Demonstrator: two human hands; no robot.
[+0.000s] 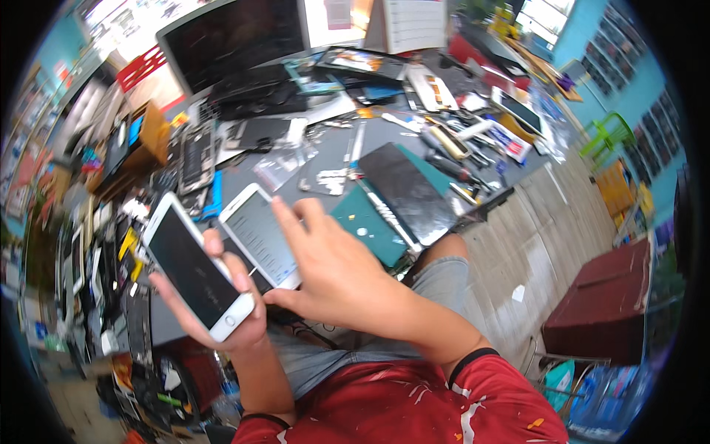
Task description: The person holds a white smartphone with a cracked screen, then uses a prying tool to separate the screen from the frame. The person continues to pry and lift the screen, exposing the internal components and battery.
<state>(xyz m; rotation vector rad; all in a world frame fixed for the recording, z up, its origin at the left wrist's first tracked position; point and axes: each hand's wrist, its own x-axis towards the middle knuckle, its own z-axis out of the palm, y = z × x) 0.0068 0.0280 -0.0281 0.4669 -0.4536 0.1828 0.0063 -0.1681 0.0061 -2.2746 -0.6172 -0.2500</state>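
My left hand (248, 311) grips a white phone (194, 263) upright-tilted, its dark screen toward me. A second white phone (255, 229) with a lit grey screen of text lines lies on the grey desk just right of it. My right hand (325, 266) is over this phone, index finger at its screen near the upper right, thumb spread near its lower edge and the other fingers bent. Right of them lie a green mat (347, 222), a large dark flat panel (399, 192) and a slim silver tool (384, 214).
The desk (495, 174) carries a black monitor (233, 48), loose phone parts, tools, plastic bags and a wooden box (140, 140). More parts crowd the left side. To the right are a wooden-look floor (518, 237), a green chair (606, 137) and a maroon cabinet (592, 296).
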